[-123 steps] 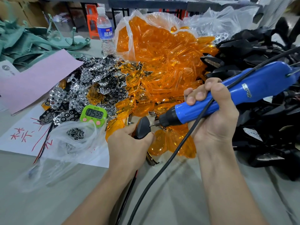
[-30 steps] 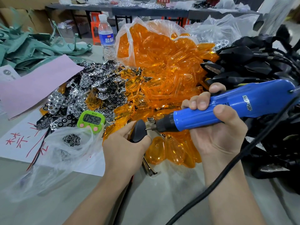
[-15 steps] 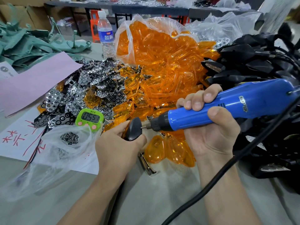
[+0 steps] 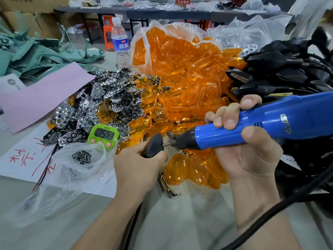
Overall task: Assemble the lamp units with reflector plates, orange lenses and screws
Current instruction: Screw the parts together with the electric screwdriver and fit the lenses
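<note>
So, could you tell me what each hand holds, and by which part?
Left hand grips the lamp unit by its lower end; right hand, the screwdriver by its barrel.

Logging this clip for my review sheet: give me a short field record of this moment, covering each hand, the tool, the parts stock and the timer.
left hand: grips a black lamp unit
right hand: grips the blue electric screwdriver
tool contact: bit tip meets the lamp unit
screws: small heap in a clear bag, left of the left hand
reflector plates: silver pile behind the timer
orange lenses: spilling from an open clear bag
timer: green, reads 0551
black housings: heaped at the right
</note>
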`<state>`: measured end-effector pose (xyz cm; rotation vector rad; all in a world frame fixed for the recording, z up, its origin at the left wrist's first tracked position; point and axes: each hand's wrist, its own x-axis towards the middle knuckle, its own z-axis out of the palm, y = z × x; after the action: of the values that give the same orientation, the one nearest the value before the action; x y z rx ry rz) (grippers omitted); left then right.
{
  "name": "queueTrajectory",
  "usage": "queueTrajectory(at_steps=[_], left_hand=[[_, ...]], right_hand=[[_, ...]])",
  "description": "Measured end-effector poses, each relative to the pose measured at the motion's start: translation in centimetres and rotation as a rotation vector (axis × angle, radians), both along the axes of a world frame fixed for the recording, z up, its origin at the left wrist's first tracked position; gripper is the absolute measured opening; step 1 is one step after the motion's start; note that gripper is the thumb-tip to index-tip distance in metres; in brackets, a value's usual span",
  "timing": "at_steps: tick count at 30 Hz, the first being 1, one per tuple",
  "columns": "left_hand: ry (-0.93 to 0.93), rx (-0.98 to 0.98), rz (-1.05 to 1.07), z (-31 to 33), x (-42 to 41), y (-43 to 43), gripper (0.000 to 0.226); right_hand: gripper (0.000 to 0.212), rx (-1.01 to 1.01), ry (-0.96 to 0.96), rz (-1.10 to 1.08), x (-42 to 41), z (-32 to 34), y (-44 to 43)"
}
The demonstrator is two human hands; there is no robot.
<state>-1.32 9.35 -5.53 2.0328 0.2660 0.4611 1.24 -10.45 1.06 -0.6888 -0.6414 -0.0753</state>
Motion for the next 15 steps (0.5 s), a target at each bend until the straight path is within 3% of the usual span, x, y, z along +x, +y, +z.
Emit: queueTrajectory(at_steps=[8,15], left_hand=[[-0.014,0.040,0.003,-0.2,-0.2,-0.1,0.018],[-0.030,0.045,0.058,0.1,-0.6,0.1,0.012]], right_hand=[[0.026,-0.009,0.042,-0.094,0.0,-0.5,0.6],[0.022,0.039,-0.013,0.010,0.1,-0.8,1.3]])
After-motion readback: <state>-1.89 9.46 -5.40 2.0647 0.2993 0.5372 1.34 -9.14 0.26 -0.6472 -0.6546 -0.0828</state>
